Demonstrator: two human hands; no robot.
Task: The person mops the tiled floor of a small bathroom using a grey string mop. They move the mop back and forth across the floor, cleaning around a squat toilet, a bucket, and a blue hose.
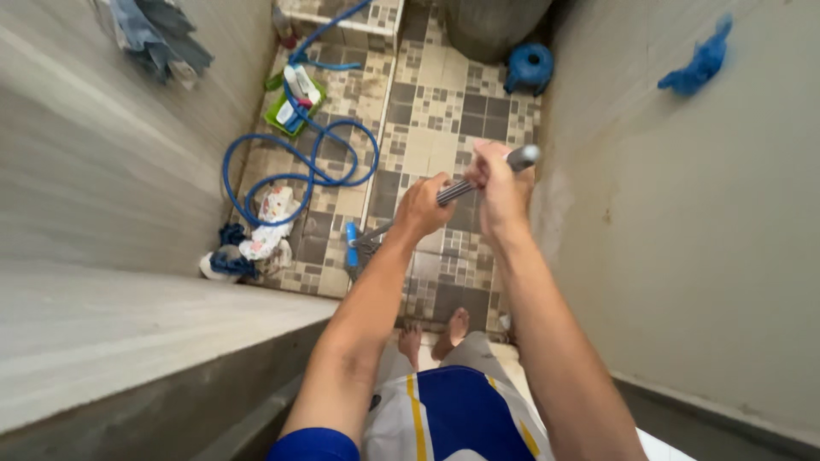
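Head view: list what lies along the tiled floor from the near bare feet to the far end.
Bare feet → blue brush head at the end of the handle held by the left hand and right hand → coiled blue hose → green tray → blue round object.

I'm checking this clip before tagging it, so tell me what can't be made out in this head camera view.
- Brush head at the floor end of the handle: too small and blurred for its bristles to be told.
- Grey container: cut off by the top edge.
- Cloth pile by the blue hose: too small to identify.
- Left hand and right hand: cover the grip.
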